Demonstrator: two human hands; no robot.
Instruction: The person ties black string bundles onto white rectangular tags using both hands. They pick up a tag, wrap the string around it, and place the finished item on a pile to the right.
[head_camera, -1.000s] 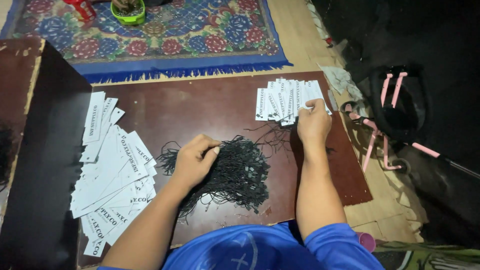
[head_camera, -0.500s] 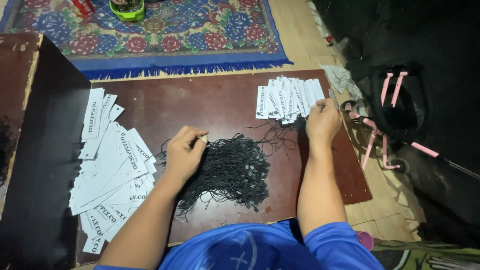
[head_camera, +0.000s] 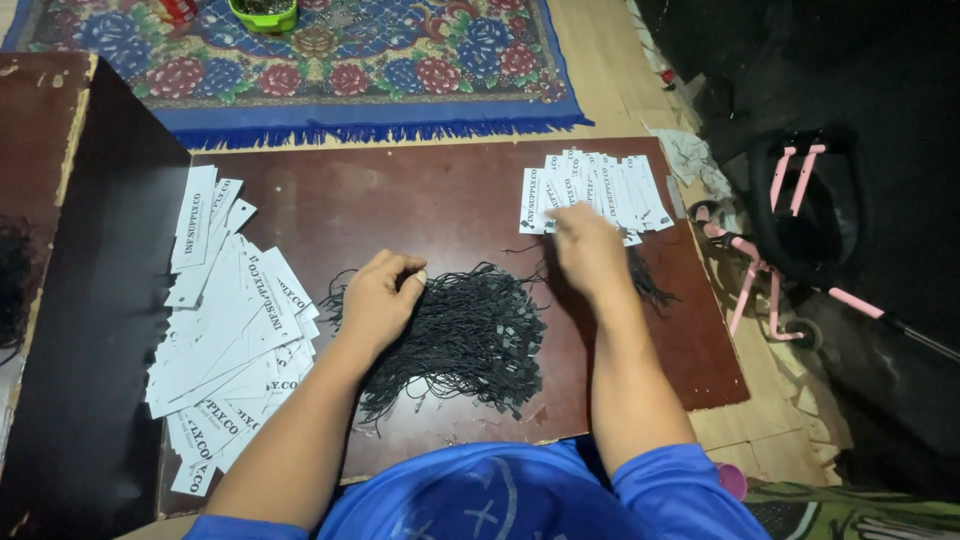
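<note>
A: Change? Right hand (head_camera: 590, 250) slid back off the strung white tags (head_camera: 592, 190), now blurred over the strings; grip unclear.
B: Left hand (head_camera: 378, 300)?
A: Stayed put, fingertips pinched at the black string pile (head_camera: 470, 340); strand too thin to confirm. Loose tags (head_camera: 230, 320) lie left of its fingers.

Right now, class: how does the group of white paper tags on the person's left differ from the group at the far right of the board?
The left tags form a large pile of long strips spilling down the board's edge; the right tags form a smaller, neater row. The right hand touches the right tags; the left hand lies apart from the left tags, on the black strings. Both groups are white, printed, overlapping.
</note>
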